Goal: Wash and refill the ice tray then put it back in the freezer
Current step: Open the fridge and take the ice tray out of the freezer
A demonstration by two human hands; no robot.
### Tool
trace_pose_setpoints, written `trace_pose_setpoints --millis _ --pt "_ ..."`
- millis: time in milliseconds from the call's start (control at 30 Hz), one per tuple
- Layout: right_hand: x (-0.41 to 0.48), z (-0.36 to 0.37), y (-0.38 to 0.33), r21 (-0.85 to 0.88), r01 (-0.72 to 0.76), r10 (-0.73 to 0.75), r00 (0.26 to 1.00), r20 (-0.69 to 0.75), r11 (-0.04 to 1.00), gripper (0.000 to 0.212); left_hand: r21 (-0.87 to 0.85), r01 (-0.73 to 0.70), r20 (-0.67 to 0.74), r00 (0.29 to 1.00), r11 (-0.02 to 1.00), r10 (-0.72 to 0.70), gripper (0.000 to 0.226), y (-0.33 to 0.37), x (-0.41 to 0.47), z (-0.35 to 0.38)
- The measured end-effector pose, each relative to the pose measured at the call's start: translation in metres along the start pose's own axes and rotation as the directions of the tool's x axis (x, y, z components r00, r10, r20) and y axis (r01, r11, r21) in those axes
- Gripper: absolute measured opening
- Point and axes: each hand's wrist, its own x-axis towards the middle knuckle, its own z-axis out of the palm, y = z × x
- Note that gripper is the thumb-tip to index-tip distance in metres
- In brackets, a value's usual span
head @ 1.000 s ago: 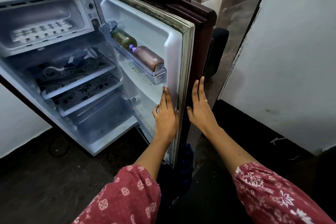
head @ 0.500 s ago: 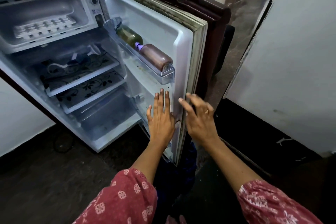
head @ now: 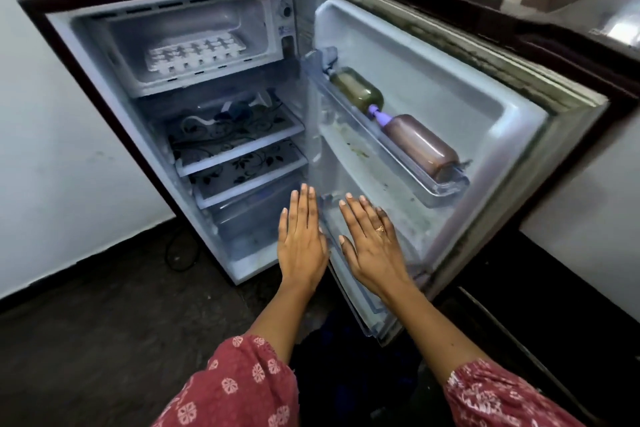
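Note:
A white ice tray [head: 195, 55] lies in the freezer compartment [head: 256, 28] at the top of a small open fridge [head: 104, 87]. The fridge door [head: 512, 135] stands wide open to the right. My left hand [head: 302, 239] is flat with fingers extended, held in front of the fridge's lower part. My right hand [head: 372, 243], with a ring on one finger, is flat beside it in front of the door's lower inner shelf. Both hands hold nothing and are well below the ice tray.
Two bottles, a greenish one [head: 356, 89] and a brown one [head: 420, 146], lie in the door's upper shelf [head: 446, 191]. Patterned glass shelves [head: 242, 149] sit inside. A white wall [head: 52, 166] stands at left, another wall [head: 588, 201] at right. The floor [head: 104, 322] is dark.
Both hands have left the door's edge and moved left, now held flat in front of the open fridge. The door is swung wider open and the view has shifted.

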Motion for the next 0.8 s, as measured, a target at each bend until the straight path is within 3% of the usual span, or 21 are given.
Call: trace_pose_setpoints --millis 433,800 --pt "0.146 0.046 -0.072 0.058 0.023 -0.022 1.0 -0.015 0.998 0.061 -0.009 0.043 -0.056 0.997 0.999 -0.043 0.066 -0.129 0.092 -0.009" --pt "0.265 0.045 -0.092 0.105 0.1 -0.086 0.987 -0.137 0.989 0.061 -0.023 0.139 -0.154 0.978 0.99 -0.141 0.062 -0.179 0.19 -0.024"
